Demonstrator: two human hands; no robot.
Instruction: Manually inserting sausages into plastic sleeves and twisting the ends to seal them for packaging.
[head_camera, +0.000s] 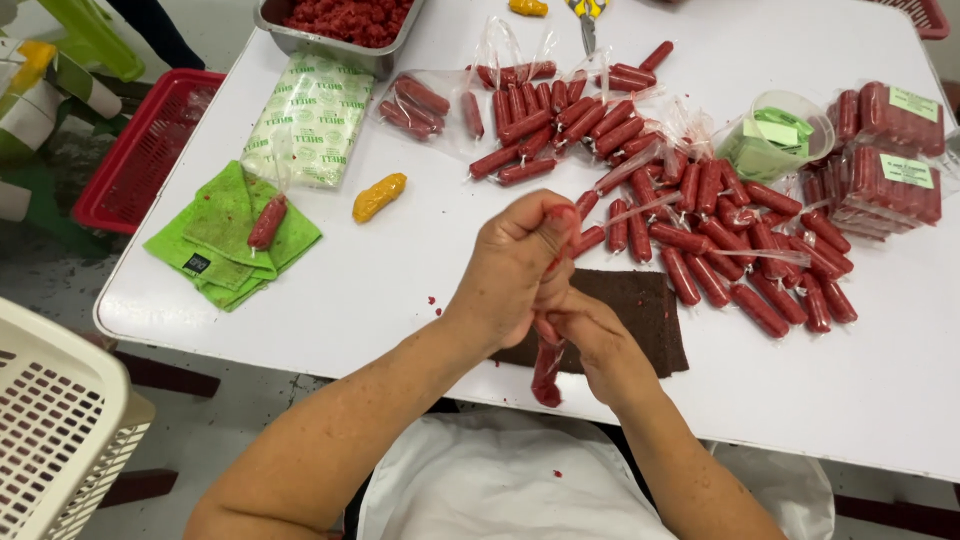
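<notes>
White apron (500, 480) nearest; both hands, left (515, 265) and right (590, 345), fingers pinched on red filled tube (546, 372), above white table (400, 300), grey floor (250, 400) below.

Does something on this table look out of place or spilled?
Yes. One red sausage lies alone on the green cloth, apart from the main pile. Small red specks also dot the white table near the left hand.
</notes>
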